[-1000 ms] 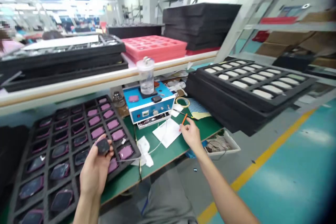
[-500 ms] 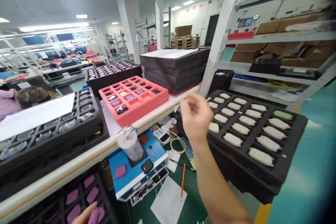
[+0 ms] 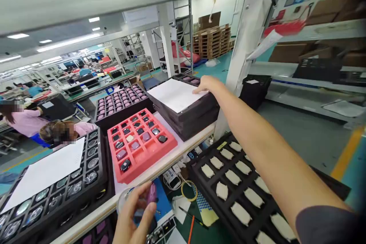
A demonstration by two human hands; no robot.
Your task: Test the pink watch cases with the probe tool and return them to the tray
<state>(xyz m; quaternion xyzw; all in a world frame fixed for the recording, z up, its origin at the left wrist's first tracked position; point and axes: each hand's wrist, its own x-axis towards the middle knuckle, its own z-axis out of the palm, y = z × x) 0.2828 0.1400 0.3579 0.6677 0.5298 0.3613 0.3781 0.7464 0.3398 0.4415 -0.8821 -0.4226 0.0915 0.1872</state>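
Left hand pinches a purple part; right hand lies flat on a sheet atop the stack.

Left hand (image 3: pixel 134 217), low in view, palm turned up toward the camera, has thumb and fingers closed around a small purple part (image 3: pixel 151 194), held just above the blue box (image 3: pixel 164 206) on the bench. Right arm stretches fully forward over the black tray (image 3: pixel 206 183) of pale pieces; the right hand (image 3: pixel 206 84) is open, fingers flat, gripping nothing, its fingertips resting on the near edge of the white sheet (image 3: pixel 174 95) that lies on the stack (image 3: pixel 191 116) of dark trays. A red tray (image 3: pixel 143 148) sits left of the stack, on the shelf.
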